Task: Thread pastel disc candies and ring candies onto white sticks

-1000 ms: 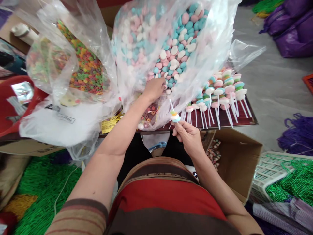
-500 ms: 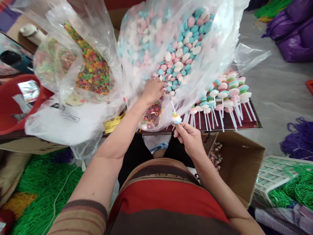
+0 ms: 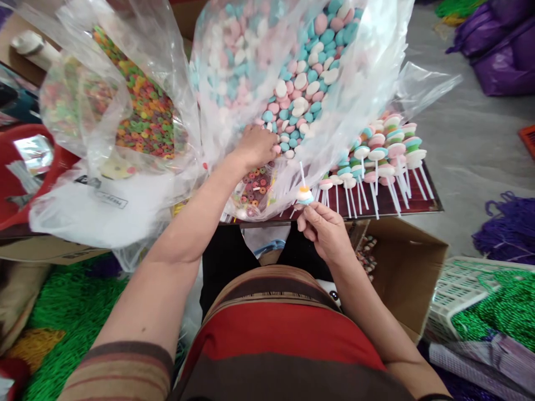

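My left hand (image 3: 257, 146) is at the mouth of a big clear plastic bag (image 3: 368, 72) of pink, white and blue round candies (image 3: 298, 106). Its fingers are curled, and a pink candy shows at the fingertips; whether they grip it is hidden. In front of the bag's opening, my right hand (image 3: 324, 225) pinches a candy skewer (image 3: 305, 193) from below. An orange ring and white and blue candies are threaded on it, and the white stick points up. Small ring candies (image 3: 256, 188) lie under plastic beside my left wrist.
Finished-looking candy skewers (image 3: 390, 147) are piled at the table's right end. A bag of colourful ring candies (image 3: 146, 122) and a red basin (image 3: 62, 161) stand left. Below right are a cardboard box (image 3: 409, 267) and a white crate (image 3: 443, 301) with green strands.
The whole view has shifted slightly. My right hand has tilted the skewer a little more upright and holds it still pinched. My left hand stays at the candies, its fingers curled.
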Demonstrator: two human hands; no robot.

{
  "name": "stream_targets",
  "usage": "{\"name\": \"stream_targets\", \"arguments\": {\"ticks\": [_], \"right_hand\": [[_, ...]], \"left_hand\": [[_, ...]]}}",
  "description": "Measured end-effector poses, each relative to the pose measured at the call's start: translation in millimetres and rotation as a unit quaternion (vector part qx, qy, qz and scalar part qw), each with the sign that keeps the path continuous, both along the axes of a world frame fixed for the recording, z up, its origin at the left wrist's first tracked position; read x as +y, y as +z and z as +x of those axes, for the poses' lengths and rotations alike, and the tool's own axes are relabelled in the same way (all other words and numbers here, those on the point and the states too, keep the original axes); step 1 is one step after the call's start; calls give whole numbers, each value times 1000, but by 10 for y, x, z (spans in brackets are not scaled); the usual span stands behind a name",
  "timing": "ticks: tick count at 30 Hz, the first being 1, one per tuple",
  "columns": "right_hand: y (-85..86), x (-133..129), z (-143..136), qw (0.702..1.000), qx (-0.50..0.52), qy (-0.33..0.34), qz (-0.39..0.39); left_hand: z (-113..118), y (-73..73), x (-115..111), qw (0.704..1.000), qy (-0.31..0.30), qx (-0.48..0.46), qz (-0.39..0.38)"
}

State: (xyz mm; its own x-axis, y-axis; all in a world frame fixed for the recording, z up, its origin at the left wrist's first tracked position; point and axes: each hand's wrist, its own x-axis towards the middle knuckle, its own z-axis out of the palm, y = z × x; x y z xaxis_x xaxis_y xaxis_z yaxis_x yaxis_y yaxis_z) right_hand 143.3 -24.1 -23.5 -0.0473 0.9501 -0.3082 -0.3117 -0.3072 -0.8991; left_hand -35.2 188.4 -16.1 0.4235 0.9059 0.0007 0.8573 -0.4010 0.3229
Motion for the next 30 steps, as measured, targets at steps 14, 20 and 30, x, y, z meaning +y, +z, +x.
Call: {"name": "stream_targets", "arguments": {"ticks": [14, 20, 30], "right_hand": [[13, 3, 12, 999, -38, -15, 21], [28, 36, -85, 996, -75, 0, 37], [134, 128, -123, 977, -190, 85, 34]], "left_hand": [[-185, 233, -783, 877, 81, -460, -109], [-408, 15, -1252, 849, 139, -489, -146], [-537, 41, -1513, 995, 95, 23, 3]]}}
